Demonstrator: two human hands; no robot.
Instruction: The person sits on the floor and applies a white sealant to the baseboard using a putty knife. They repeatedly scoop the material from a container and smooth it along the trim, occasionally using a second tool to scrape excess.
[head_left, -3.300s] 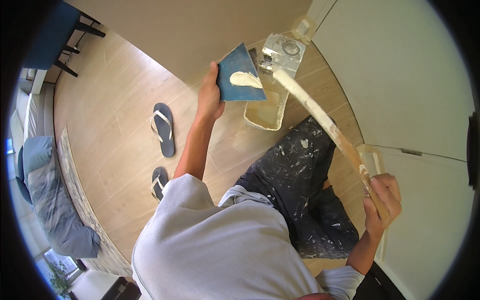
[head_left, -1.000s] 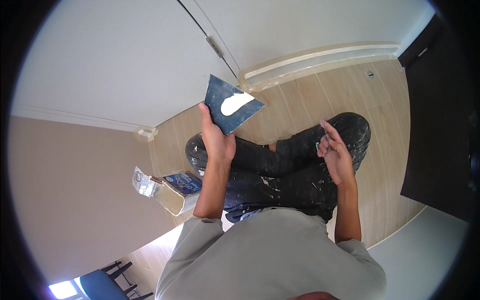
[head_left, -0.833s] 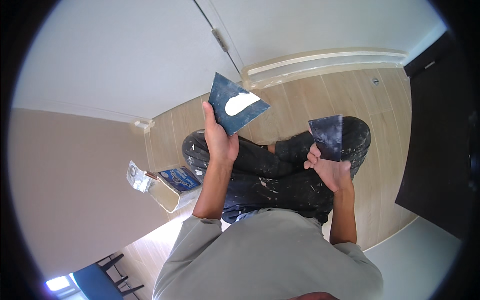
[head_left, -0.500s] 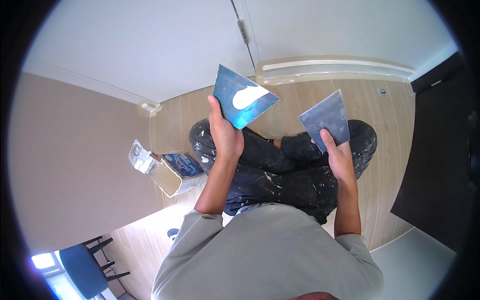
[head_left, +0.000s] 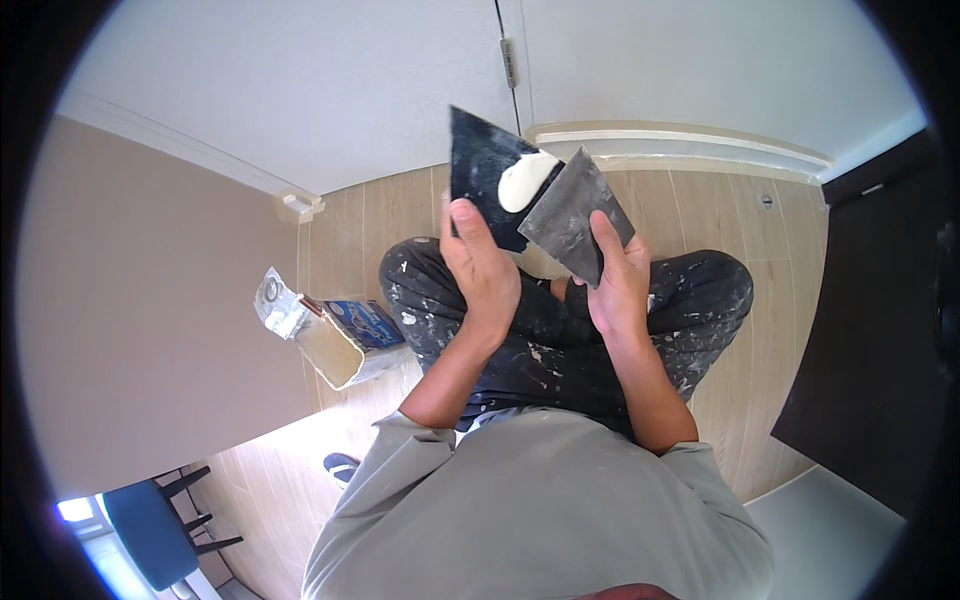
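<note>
- Blade: dark, flat, four-cornered, upper centre of the frame; left hand grips it, thumb on its face.
- Paste: cream, smooth, rounded smear on the blade.
- Scraper: scuffed grey, tapering, right of centre; right hand pinches it, thumb on top.

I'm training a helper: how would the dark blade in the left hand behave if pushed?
The dark blade looks thin and flat, so probably light and slightly springy. Pale paste sits near its edge, so pushing might smear it.

Seemingly a home interior, with wood-look plank floor, blue chair, flip-flop and white wall panels.
</note>
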